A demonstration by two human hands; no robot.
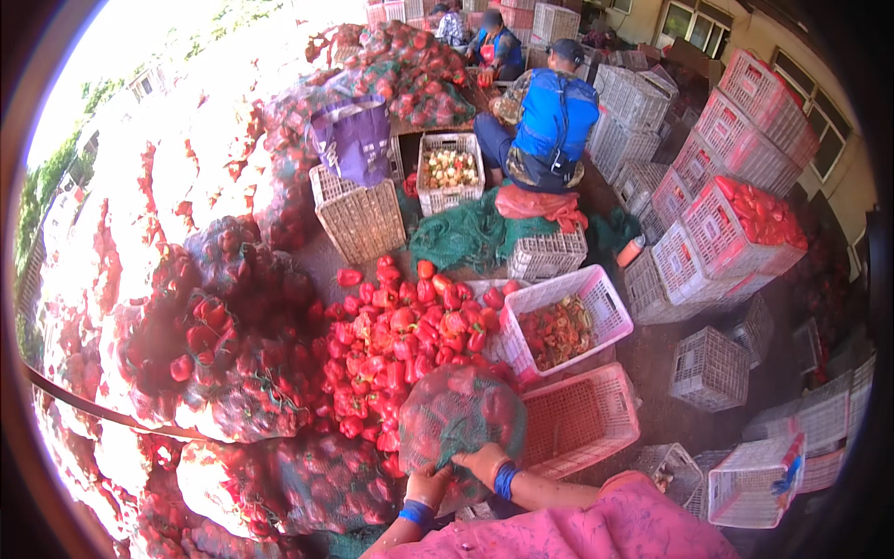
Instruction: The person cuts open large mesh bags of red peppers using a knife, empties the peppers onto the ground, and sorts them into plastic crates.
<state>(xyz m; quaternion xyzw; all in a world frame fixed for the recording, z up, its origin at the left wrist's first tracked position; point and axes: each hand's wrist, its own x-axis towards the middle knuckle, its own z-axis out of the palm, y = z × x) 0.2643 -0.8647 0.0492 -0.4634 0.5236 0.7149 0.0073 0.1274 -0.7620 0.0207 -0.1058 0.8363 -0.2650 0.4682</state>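
A green mesh bag (463,415) full of red bell peppers stands right in front of me. My left hand (428,486) is closed on the near side of its netting. Beside it, my right hand (482,463) also grips the gathered mesh, fingers wrapped into it. Just beyond the bag spreads a heap of loose red bell peppers (391,326). To the right of the bag lies a pink plastic crate (622,406). Past that, a white and pink crate (610,303) holds reddish scraps.
Filled mesh sacks of peppers (242,391) are piled along the left. Ahead, a person in a blue vest (559,116) sits near a crate of pale pepper cores (452,200). A purple bag (354,140) rests on a crate. Stacked crates (689,247) line the right.
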